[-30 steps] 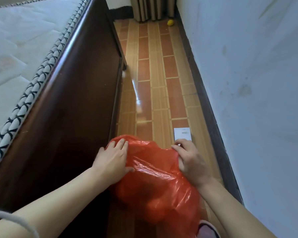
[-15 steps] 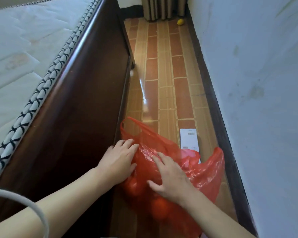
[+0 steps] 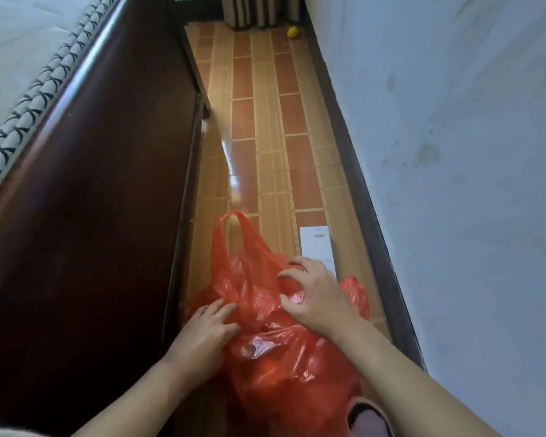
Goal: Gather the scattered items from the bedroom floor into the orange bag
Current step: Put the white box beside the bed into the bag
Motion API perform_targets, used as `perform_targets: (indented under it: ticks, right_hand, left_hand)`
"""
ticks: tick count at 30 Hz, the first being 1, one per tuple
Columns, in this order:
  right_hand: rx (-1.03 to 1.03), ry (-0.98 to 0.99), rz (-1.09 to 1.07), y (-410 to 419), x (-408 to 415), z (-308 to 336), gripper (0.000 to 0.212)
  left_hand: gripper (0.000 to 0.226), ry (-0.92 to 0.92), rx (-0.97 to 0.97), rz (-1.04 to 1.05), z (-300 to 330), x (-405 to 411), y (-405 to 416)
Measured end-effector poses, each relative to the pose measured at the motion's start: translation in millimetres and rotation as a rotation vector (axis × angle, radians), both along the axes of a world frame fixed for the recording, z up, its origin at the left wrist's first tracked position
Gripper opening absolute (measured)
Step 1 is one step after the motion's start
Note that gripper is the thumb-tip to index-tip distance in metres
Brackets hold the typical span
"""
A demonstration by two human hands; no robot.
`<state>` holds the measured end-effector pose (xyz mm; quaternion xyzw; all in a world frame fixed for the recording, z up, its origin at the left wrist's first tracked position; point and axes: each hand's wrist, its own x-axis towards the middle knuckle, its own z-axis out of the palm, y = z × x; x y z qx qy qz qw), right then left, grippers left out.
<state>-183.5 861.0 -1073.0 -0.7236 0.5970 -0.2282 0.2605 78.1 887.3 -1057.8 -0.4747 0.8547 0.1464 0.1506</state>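
The orange bag (image 3: 275, 335) sits on the tiled floor (image 3: 243, 121) between the dark bed frame (image 3: 108, 216) and the wall (image 3: 454, 152), one handle loop standing up at its far side. The left hand (image 3: 202, 339) lies flat against the bag's near-left side, fingers straight. The right hand (image 3: 316, 298) claws at the top, fingers curled into the plastic. A white paper slip (image 3: 316, 244) lies just beyond, a yellow item (image 3: 292, 32) far off.
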Motion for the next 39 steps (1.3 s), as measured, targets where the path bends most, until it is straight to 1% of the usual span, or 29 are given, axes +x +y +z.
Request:
perform_targets:
  ticks: [2, 3, 4, 6, 8, 9, 11, 13, 15, 17, 18, 19, 21, 24, 27, 29, 31, 33, 34, 36, 38, 39]
  right_hand:
    - [0.253, 0.193, 0.081, 2, -6, -18, 0.078]
    - [0.344, 0.252, 0.135, 7, -3, -28, 0.09]
    - [0.387, 0.29, 0.178, 13, 3, -37, 0.098]
    - [0.41, 0.343, 0.214, 17, 17, -50, 0.1]
    - [0.416, 0.394, 0.242, 18, 28, -59, 0.098]
    - [0.416, 0.416, 0.263, 20, 30, -64, 0.095]
    - [0.432, 0.405, 0.299, 26, 30, -74, 0.085]
    - [0.463, 0.342, 0.316, 30, 21, -81, 0.074]
    - [0.451, 0.278, 0.325, 29, 12, -83, 0.063]
    - [0.396, 0.212, 0.312, 27, 9, -85, 0.052]
    - [0.369, 0.18, 0.272, 26, 8, -84, 0.047]
    - [0.334, 0.146, 0.218, 23, 8, -82, 0.042]
    - [0.241, 0.084, 0.107, 13, 3, -75, 0.034]
    - [0.159, 0.06, -0.063, -9, -17, -61, 0.027]
    - [0.176, 0.116, -0.169, -23, -40, -50, 0.019]
    - [0.235, 0.184, -0.226, -25, -52, -51, 0.019]
    - [0.284, 0.224, -0.271, -24, -59, -54, 0.025]
    - [0.283, 0.227, -0.278, -23, -58, -52, 0.031]
    - [0.237, 0.213, -0.267, -22, -54, -49, 0.031]
    - [0.061, 0.177, -0.213, -19, -41, -39, 0.03]
    - [-0.094, 0.088, -0.129, -16, -26, -24, 0.035]
    - [-0.144, 0.025, -0.088, -15, -19, -15, 0.038]
  left_hand:
    - [0.033, 0.132, -0.057, 0.078, 3, 12, -4]
    - [0.031, 0.173, -0.072, 0.111, 5, 17, -5]
    - [0.03, 0.201, -0.085, 0.131, 7, 21, -5]
    - [0.024, 0.256, -0.065, 0.177, 10, 24, -4]
    - [0.017, 0.327, -0.04, 0.239, 9, 25, 0]
    - [0.016, 0.352, -0.018, 0.281, 8, 25, 2]
    - [0.03, 0.373, 0.042, 0.381, 8, 19, 5]
    - [0.04, 0.354, 0.061, 0.416, 7, 4, 7]
    - [0.035, 0.287, 0.099, 0.449, 3, -10, 6]
    - [0.02, 0.229, 0.131, 0.433, -2, -21, 5]
    - [0.013, 0.193, 0.132, 0.401, -4, -22, 4]
    - [0.014, 0.173, 0.115, 0.379, -6, -19, 2]
    - [0.024, 0.176, 0.05, 0.374, -8, -8, -4]
    - [0.037, 0.233, -0.083, 0.458, -2, 15, -17]
    - [0.037, 0.209, -0.166, 0.553, 4, 33, -25]
    - [0.035, 0.151, -0.187, 0.589, 4, 38, -25]
    - [0.033, 0.108, -0.179, 0.644, 4, 40, -23]
    - [0.033, 0.102, -0.181, 0.653, 3, 40, -22]
    - [0.034, 0.131, -0.181, 0.642, 3, 37, -22]
    - [0.03, 0.204, -0.202, 0.587, 5, 30, -22]
    - [0.025, 0.226, -0.27, 0.541, 10, 21, -25]
    - [0.025, 0.24, -0.315, 0.523, 13, 16, -27]
